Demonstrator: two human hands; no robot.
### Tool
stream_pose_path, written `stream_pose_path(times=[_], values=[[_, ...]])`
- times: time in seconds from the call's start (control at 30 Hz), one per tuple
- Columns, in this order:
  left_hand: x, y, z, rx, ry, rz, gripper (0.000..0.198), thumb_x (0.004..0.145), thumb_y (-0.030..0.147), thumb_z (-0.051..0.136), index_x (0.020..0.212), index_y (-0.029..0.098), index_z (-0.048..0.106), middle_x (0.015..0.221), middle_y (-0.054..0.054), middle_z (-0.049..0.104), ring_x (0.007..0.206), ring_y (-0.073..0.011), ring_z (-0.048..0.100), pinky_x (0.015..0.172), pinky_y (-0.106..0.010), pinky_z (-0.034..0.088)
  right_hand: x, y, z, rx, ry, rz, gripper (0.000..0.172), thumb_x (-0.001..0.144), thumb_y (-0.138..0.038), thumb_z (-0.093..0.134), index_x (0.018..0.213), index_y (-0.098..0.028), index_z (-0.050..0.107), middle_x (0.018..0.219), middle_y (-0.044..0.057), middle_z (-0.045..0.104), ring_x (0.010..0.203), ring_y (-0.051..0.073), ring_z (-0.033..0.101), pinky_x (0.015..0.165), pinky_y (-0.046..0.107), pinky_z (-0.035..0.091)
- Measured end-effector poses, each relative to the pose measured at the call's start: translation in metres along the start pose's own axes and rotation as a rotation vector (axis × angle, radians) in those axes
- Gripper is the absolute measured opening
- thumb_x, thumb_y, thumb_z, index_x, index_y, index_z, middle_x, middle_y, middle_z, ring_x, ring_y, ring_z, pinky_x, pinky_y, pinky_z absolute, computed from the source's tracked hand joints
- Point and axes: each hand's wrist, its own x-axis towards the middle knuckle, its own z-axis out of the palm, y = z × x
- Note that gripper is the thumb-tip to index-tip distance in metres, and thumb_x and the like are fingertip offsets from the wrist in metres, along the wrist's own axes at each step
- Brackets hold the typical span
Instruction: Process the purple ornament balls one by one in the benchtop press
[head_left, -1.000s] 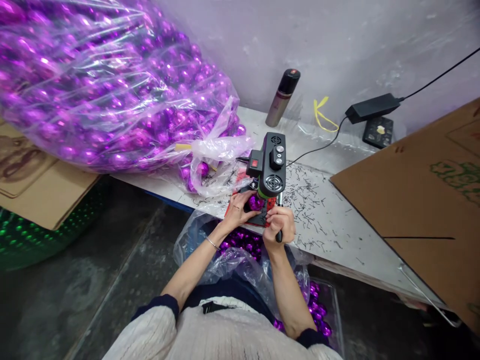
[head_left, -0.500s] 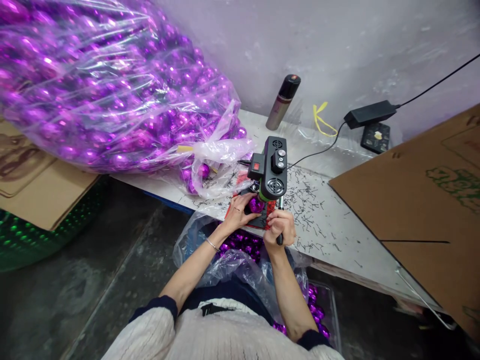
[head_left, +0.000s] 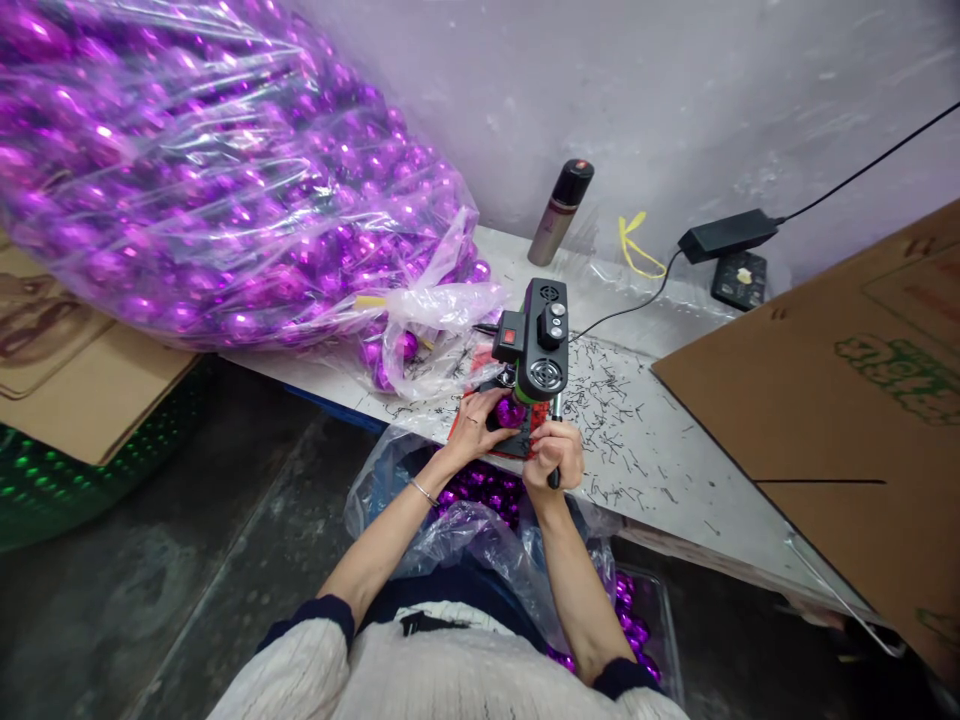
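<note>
A small black machine [head_left: 538, 338] with a red switch stands on the white table [head_left: 660, 440]. My left hand [head_left: 474, 423] holds a shiny purple ball [head_left: 511, 410] under the machine's head, fingers curled round it. My right hand [head_left: 555, 452] is closed on the machine's black lever handle, just right of the ball. A red pad [head_left: 536, 418] lies under the ball.
A huge clear bag of purple balls [head_left: 210, 190] fills the left. A second open bag of purple balls [head_left: 487, 490] sits below the table edge. A spray can [head_left: 559, 211], yellow tie, power adapter [head_left: 726, 235] stand behind; cardboard [head_left: 847, 400] lies right. Black clippings litter the table.
Both hands stay on the ball and the lever with only slight shifts; the view has drifted a little.
</note>
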Motion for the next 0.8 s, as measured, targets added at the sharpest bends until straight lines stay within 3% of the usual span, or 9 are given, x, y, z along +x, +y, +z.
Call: stream_pose_path(times=[0.17, 0.5, 0.63, 0.8], values=[[-0.001, 0.0, -0.001, 0.009, 0.005, 0.017, 0.065, 0.086, 0.047, 0.077, 0.141, 0.02, 0.057, 0.133, -0.015, 0.068, 0.126, -0.0311, 0.063, 0.108, -0.047, 0.046, -0.003, 0.004, 0.001, -0.011, -0.052, -0.097, 0.03, 0.103, -0.026, 0.041, 0.075, -0.023, 0.051, 0.073, -0.001, 0.058, 0.064, 0.012, 0.057, 0.067, 0.032, 0.047], [-0.005, 0.005, -0.004, -0.01, 0.048, 0.022, 0.07, 0.083, 0.051, 0.08, 0.141, 0.021, 0.055, 0.134, -0.017, 0.068, 0.129, -0.0321, 0.063, 0.112, -0.052, 0.046, 0.063, -0.041, -0.008, -0.011, -0.043, 0.185, 0.032, 0.099, -0.016, 0.046, 0.068, -0.023, 0.05, 0.064, -0.002, 0.055, 0.064, 0.014, 0.058, 0.062, 0.031, 0.043], [-0.042, 0.017, -0.015, 0.025, 0.066, 0.065, 0.078, 0.083, 0.058, 0.076, 0.146, 0.022, 0.05, 0.135, -0.018, 0.066, 0.129, -0.0329, 0.064, 0.11, -0.053, 0.051, 0.057, -0.039, -0.011, -0.015, -0.076, 0.162, 0.029, 0.098, -0.016, 0.048, 0.069, -0.023, 0.053, 0.067, 0.0, 0.06, 0.066, 0.015, 0.06, 0.063, 0.032, 0.045], [-0.113, 0.024, -0.022, 0.171, -0.202, 0.018, 0.086, 0.07, 0.063, 0.083, 0.141, 0.023, 0.057, 0.129, -0.016, 0.069, 0.116, -0.0318, 0.072, 0.097, -0.044, 0.062, 0.039, -0.031, -0.011, -0.031, -0.09, 0.141, 0.029, 0.098, -0.015, 0.047, 0.07, -0.022, 0.053, 0.072, 0.001, 0.063, 0.068, 0.015, 0.061, 0.064, 0.031, 0.045]])
